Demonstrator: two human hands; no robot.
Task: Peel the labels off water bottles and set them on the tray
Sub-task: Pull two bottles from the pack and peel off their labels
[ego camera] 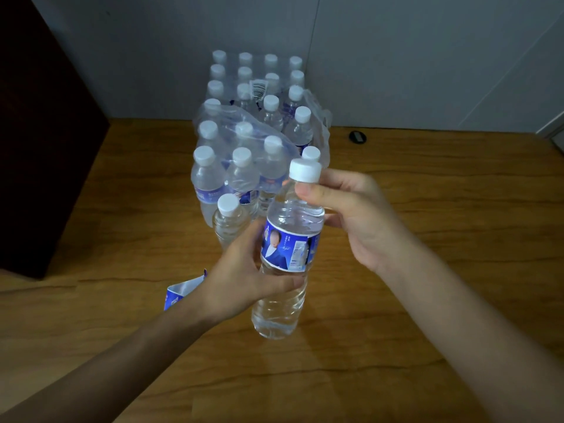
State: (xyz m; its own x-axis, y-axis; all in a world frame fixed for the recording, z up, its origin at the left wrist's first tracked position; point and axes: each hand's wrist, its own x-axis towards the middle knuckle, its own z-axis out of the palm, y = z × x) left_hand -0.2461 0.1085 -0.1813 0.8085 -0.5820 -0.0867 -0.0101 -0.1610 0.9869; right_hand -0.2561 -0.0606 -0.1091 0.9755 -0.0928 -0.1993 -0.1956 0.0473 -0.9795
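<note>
while hands grip bottle point(287, 257), pack point(244, 132) behind.

The scene is dim and bluish, with the far wall point(396, 56) grey and a dark panel point(45, 132) at far left nearly black. The wooden table point(427, 209) is brightest at right and near centre, fading to shadow at the left and near edges. Soft highlights sit on the white caps; focus is slightly soft throughout, and the wide lens bends the edges.
</note>
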